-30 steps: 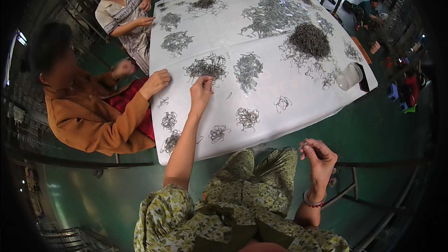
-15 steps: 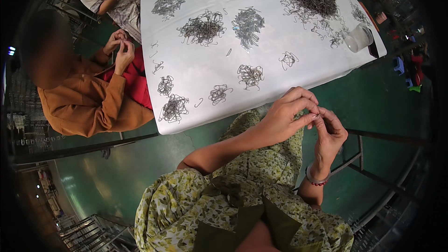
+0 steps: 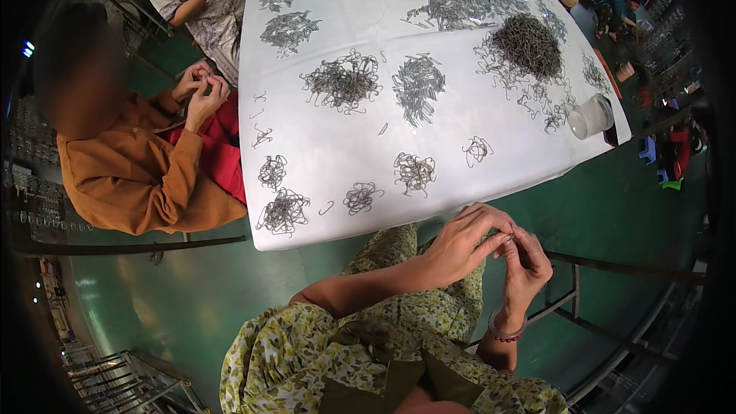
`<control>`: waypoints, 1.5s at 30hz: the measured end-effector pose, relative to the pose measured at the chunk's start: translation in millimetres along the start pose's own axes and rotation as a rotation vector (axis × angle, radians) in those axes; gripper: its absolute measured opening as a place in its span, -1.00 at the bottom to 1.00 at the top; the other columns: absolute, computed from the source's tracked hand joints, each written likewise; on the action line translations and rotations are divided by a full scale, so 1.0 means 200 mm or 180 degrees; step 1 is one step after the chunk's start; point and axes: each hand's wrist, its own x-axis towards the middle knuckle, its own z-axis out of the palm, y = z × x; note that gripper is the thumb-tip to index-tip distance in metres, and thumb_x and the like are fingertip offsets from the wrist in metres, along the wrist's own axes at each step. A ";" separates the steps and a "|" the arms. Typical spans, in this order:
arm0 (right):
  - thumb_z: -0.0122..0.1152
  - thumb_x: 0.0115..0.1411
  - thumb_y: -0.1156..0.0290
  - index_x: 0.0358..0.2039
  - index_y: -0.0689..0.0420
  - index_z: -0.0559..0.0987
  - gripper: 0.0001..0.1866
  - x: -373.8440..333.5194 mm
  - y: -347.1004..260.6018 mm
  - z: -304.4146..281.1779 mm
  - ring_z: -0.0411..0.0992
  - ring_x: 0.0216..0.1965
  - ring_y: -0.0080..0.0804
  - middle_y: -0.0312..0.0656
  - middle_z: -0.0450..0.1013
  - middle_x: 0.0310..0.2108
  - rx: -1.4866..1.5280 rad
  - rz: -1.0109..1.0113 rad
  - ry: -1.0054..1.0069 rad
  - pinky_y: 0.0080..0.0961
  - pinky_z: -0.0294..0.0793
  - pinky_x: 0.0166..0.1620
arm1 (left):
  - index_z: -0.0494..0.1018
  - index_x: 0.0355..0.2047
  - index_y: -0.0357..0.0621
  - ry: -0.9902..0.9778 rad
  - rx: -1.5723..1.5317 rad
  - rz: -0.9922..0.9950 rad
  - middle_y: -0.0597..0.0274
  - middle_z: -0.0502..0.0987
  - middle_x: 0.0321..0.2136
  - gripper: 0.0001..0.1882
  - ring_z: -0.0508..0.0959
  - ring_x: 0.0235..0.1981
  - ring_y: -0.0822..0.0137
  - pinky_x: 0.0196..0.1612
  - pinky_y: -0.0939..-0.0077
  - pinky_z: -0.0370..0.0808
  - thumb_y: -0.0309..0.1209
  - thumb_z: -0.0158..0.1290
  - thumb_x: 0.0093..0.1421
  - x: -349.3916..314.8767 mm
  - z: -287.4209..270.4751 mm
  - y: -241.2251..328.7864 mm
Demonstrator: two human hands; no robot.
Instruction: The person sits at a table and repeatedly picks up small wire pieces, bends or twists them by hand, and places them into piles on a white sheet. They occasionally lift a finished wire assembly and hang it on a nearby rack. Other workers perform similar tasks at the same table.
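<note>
Beyond the table's near edge, my left hand [image 3: 466, 244] and my right hand [image 3: 526, 267] meet fingertip to fingertip. Thumb and fingers of each are pinched together on something tiny, mostly hidden and too small to name. A bracelet with red beads [image 3: 506, 335] circles my right wrist. Closest to my hands on the white table [image 3: 337, 142] lie a few bent wire hooks [image 3: 477, 150] and a small heap of hooks [image 3: 415, 173]. Farther in are a larger heap of hooks [image 3: 343, 81] and a pile of slim silvery metal pieces [image 3: 418, 88].
A dark mound of hooks [image 3: 527, 46] stands at the far right, near a clear plastic tub [image 3: 590, 117] by the table edge. On the left sits a co-worker in a brown jacket [image 3: 126, 176], with another person [image 3: 207, 27] beyond. A metal frame [image 3: 575, 287] stands right of my legs.
The whole view has tilted, so table and hands appear lower and more of the far table shows. My hands keep the same fingertip-to-fingertip pinch.
</note>
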 end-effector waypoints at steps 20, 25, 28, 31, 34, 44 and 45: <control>0.02 -0.06 0.71 -0.47 0.38 0.50 -0.88 0.87 0.78 0.82 0.43 -0.27 0.04 0.13 0.43 -0.42 -0.2333 -0.1028 -0.2244 -0.22 0.48 -0.17 | 0.49 -0.32 -0.25 -0.0166 -0.0113 0.0181 0.15 0.57 -0.32 -0.85 0.56 -0.26 0.20 -0.12 0.35 0.46 -0.64 0.15 0.07 0.05 -0.12 -0.01; 0.06 -0.13 0.71 -0.44 0.38 0.49 -0.84 0.83 0.79 0.83 0.44 -0.29 -0.04 0.09 0.43 -0.36 -0.3304 -0.1634 -0.2254 -0.24 0.53 -0.23 | 0.49 -0.32 -0.25 -0.0229 -0.0229 0.0090 0.16 0.57 -0.32 -0.86 0.55 -0.25 0.21 -0.11 0.36 0.45 -0.67 0.12 0.08 0.05 -0.08 -0.01; 0.11 -0.10 0.62 -0.42 0.34 0.52 -0.84 0.82 0.78 0.76 0.44 -0.28 -0.11 0.04 0.43 -0.37 -0.3351 -0.1824 -0.1728 -0.23 0.52 -0.28 | 0.48 -0.32 -0.25 -0.0204 -0.0296 0.0062 0.16 0.57 -0.32 -0.86 0.55 -0.25 0.23 -0.10 0.36 0.46 -0.67 0.12 0.08 0.04 -0.06 0.01; 0.10 -0.05 0.57 -0.40 0.30 0.54 -0.84 0.80 0.69 0.67 0.45 -0.32 -0.12 0.03 0.44 -0.40 -0.2738 -0.1302 -0.1337 -0.26 0.49 -0.33 | 0.48 -0.33 -0.25 -0.0128 -0.0192 0.0174 0.16 0.56 -0.33 -0.86 0.55 -0.25 0.23 -0.11 0.36 0.46 -0.66 0.13 0.08 0.04 -0.04 0.01; 0.09 0.00 0.49 -0.35 0.26 0.56 -0.81 0.77 0.59 0.49 0.43 -0.47 -0.30 -0.07 0.43 -0.51 -0.1302 0.0052 -0.1216 -0.43 0.41 -0.41 | 0.49 -0.34 -0.26 -0.0114 -0.0046 0.0390 0.16 0.56 -0.35 -0.86 0.55 -0.28 0.21 -0.14 0.35 0.46 -0.63 0.17 0.06 0.04 -0.03 0.01; 0.10 0.02 0.77 -0.36 0.36 0.53 -0.86 0.17 -0.12 -0.19 0.40 -0.41 -0.49 -0.13 0.43 -0.41 0.0366 0.0037 -0.0764 -0.63 0.41 -0.33 | 0.53 -0.30 -0.22 0.0008 -0.0431 -0.0170 0.21 0.57 -0.37 -0.87 0.57 -0.33 0.34 -0.29 0.49 0.49 -0.53 0.16 0.11 0.00 0.06 -0.08; 0.11 0.01 0.80 -0.35 0.37 0.53 -0.83 0.14 -0.14 -0.17 0.40 -0.41 -0.49 -0.12 0.43 -0.40 0.0119 -0.0010 -0.0769 -0.63 0.42 -0.32 | 0.53 -0.30 -0.22 0.0029 -0.0437 -0.0173 0.21 0.57 -0.37 -0.88 0.57 -0.33 0.35 -0.29 0.49 0.49 -0.53 0.16 0.12 0.00 0.06 -0.08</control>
